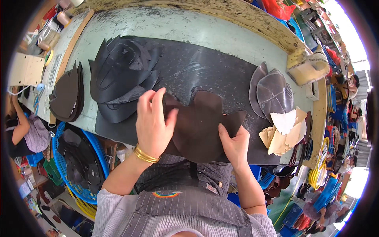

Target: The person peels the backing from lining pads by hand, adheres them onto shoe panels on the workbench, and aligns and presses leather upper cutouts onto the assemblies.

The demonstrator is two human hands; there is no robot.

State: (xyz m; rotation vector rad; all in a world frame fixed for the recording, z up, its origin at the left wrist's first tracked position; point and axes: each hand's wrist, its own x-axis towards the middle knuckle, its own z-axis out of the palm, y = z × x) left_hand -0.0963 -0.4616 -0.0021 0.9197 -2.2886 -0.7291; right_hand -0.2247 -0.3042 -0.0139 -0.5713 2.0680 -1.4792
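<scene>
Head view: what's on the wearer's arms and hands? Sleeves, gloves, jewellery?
Both hands are bare, no gloves. The left hand has a stack of thin gold bangles at the wrist; the right hand shows no ring or band. Both forearms are uncovered. A pale, finely striped sleeve ends near the left elbow, with a grey pinstriped apron over the chest.

So there's a big pile of black cut pieces point(120, 75) toward the worktop's point(205, 31) left end, with a smaller dark brown stack point(67, 94) right at its left edge. Grey rounded pieces point(272, 93) and tan ones point(286, 130) sit at the right end. Blue basket point(65, 173) below the near-left corner.
</scene>
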